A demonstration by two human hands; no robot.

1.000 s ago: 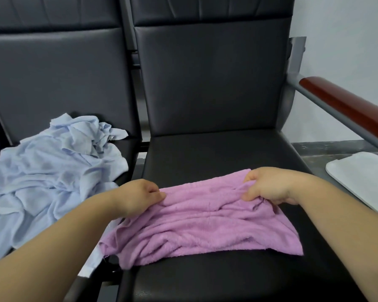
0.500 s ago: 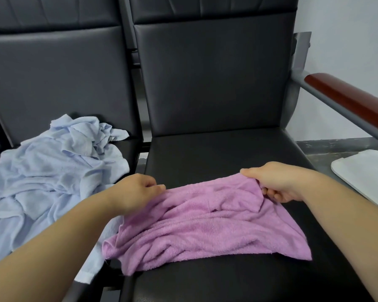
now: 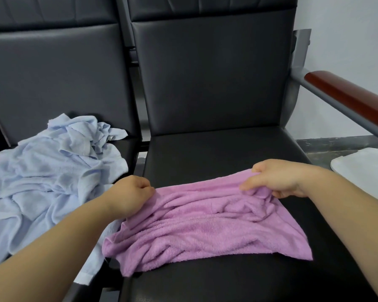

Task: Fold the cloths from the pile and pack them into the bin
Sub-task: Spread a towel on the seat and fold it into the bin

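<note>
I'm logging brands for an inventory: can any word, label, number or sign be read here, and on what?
None: no readable text anywhere in the head view. The pink towel, the light blue cloths, the black chair and the white object show no tag, print or number.

Your towel (image 3: 205,232) is fluffy terry, your seat (image 3: 216,153) smooth, faintly shiny leather-look, the blue cloths (image 3: 42,182) thin matt fabric, the armrest (image 3: 347,99) glossy wood.

One pink towel (image 3: 205,232), one blue heap (image 3: 42,177) at nine o'clock, two seats (image 3: 216,149), one tray (image 3: 362,168), one left hand (image 3: 131,197), one right hand (image 3: 277,179).
</note>
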